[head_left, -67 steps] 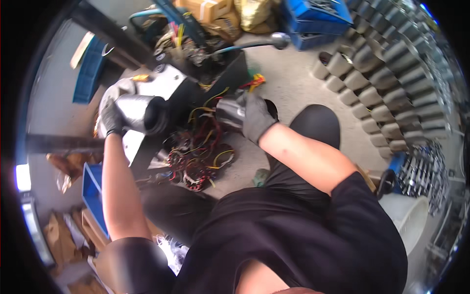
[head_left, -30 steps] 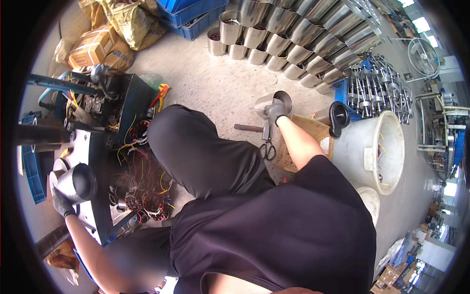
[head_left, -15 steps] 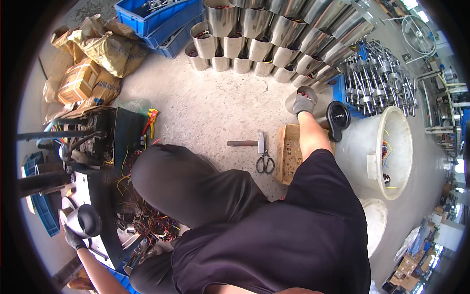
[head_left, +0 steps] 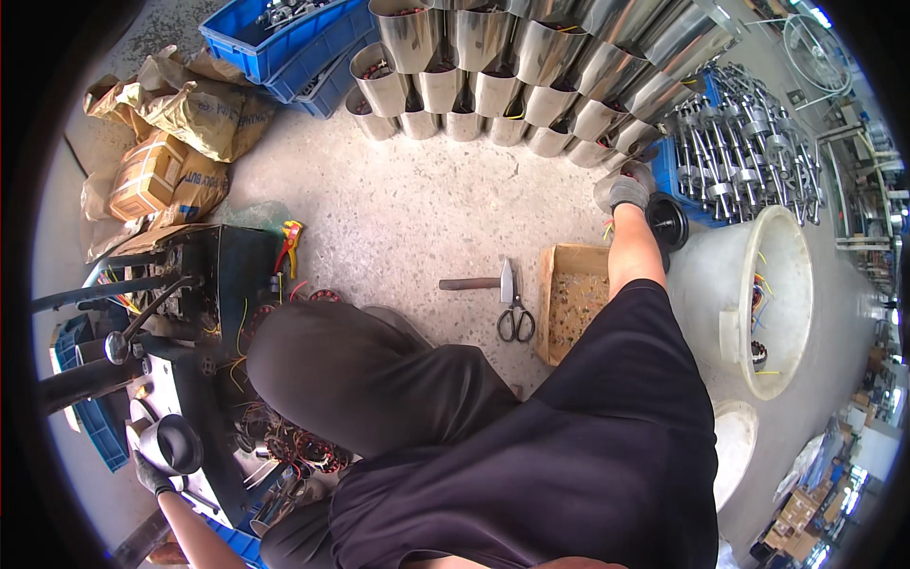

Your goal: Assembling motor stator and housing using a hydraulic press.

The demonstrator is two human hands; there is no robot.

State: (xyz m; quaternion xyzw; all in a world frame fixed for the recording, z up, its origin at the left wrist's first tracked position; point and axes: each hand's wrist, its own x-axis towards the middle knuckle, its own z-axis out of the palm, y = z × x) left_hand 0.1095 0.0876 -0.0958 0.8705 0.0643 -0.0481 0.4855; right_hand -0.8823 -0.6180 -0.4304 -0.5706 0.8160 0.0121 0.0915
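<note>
At the far right end of the stacked metal sleeves, my right hand (head_left: 629,192) in a grey glove grips the rim of a shiny metal sleeve (head_left: 638,174). Its fingers are closed and partly hidden; something reddish shows inside the sleeve. Far to the left, my gloved left hand (head_left: 153,471) curls against the near side of a grey metal cup (head_left: 180,445) with a dark inside. The cup lies tilted at the machine's white worktop (head_left: 213,493). Several wire-wound stators (head_left: 318,448) with coloured leads lie beside my leg.
A hammer (head_left: 474,283) and scissors (head_left: 516,323) lie on the floor beside a shallow box (head_left: 578,294). Stacked metal sleeves (head_left: 474,90), blue crates (head_left: 275,57) and shafts (head_left: 744,147) stand ahead. A white tub (head_left: 706,303) is at right, yellow-red pliers (head_left: 288,248) at left.
My right hand has moved right and slightly nearer with the metal sleeve, beside the black round part. My left hand stays at the metal cup; the whole view has shifted slightly.
</note>
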